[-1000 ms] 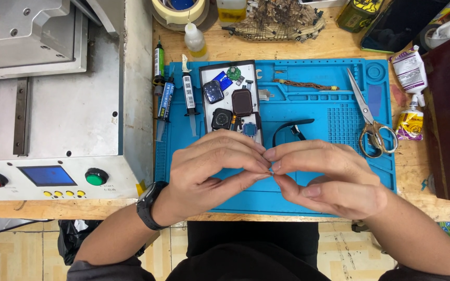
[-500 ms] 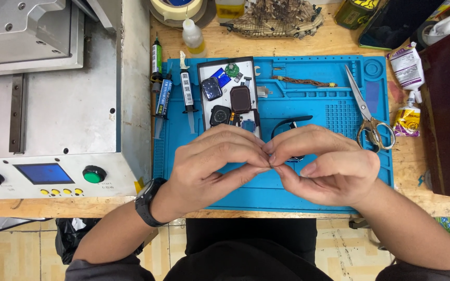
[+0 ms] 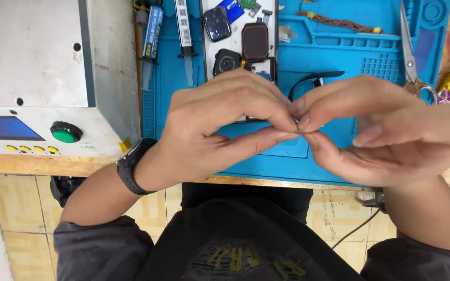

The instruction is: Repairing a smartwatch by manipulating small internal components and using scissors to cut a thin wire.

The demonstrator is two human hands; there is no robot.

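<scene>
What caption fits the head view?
Both hands, left hand and right hand, pinch something tiny over a blue mat.

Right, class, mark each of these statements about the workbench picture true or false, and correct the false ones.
1. The left hand and the right hand meet at the fingertips above the blue mat. True.
2. A black watch sits on the right wrist. False: it is on the left wrist.
3. The scissors lie at the right side of the mat. True.
4. The round button on the grey machine is red. False: it is green.
5. Both hands rest flat on the mat. False: they are raised, pinching something too small to identify.
</scene>
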